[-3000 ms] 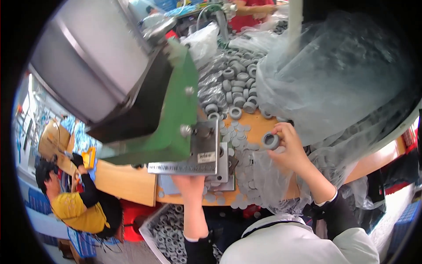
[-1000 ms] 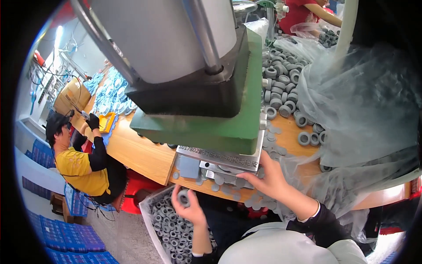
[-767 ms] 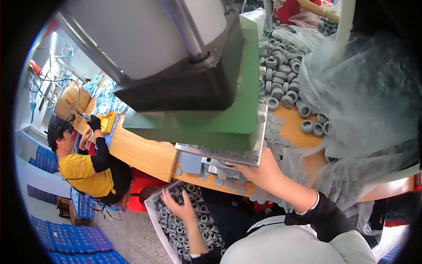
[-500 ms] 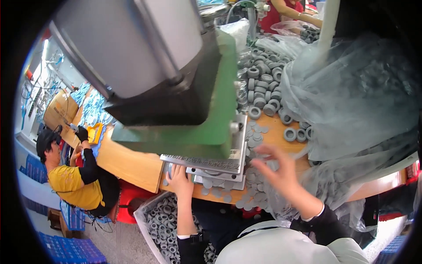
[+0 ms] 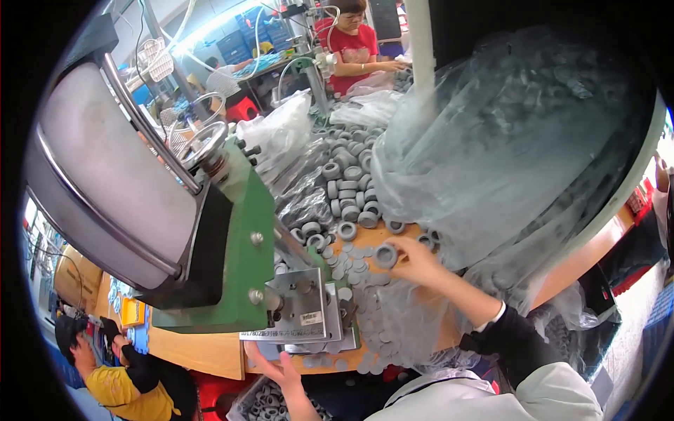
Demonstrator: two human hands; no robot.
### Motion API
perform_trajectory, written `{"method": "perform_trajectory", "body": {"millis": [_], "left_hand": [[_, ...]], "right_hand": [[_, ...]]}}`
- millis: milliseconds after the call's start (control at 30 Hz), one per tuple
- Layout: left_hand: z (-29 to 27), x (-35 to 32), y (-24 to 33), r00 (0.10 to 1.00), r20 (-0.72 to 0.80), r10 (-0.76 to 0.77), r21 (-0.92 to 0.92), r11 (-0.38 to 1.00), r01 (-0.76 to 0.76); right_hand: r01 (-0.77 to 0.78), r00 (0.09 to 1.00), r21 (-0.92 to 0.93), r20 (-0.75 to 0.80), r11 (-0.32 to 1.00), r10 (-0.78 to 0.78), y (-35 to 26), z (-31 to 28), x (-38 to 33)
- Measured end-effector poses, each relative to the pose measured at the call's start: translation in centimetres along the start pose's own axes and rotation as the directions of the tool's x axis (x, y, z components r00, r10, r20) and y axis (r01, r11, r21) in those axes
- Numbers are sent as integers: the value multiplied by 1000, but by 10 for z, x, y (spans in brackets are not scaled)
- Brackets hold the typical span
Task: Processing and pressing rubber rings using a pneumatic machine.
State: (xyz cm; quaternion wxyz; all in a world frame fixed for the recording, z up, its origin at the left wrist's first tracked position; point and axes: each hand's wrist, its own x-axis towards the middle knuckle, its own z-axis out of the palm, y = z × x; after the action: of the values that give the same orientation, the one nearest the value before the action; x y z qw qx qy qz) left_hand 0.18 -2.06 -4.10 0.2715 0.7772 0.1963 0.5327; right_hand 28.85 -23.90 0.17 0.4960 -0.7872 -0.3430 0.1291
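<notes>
Grey ring [image 5: 385, 264] pinched in the right hand [image 5: 415, 265], over the worktop [image 5: 372, 237]
Ring sits at the fingertips, thumb and fingers closed on its side; left hand [image 5: 279, 370] loose, visible fingers spread at the lower edge of the metal plate [image 5: 295, 298] on the green press [image 5: 246, 210], which hides some; flat grey discs [image 5: 357, 265] scattered near the ring, heap of rings [image 5: 347, 188] beyond, clear plastic bag [image 5: 491, 168] bulging to the right
</notes>
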Motion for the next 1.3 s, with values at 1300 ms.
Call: {"method": "perform_trajectory", "body": {"millis": [1300], "left_hand": [[-24, 7, -59, 832, 437, -342, 486, 868, 102]], "right_hand": [[-104, 986, -752, -161, 651, -29, 16, 18, -16]]}}
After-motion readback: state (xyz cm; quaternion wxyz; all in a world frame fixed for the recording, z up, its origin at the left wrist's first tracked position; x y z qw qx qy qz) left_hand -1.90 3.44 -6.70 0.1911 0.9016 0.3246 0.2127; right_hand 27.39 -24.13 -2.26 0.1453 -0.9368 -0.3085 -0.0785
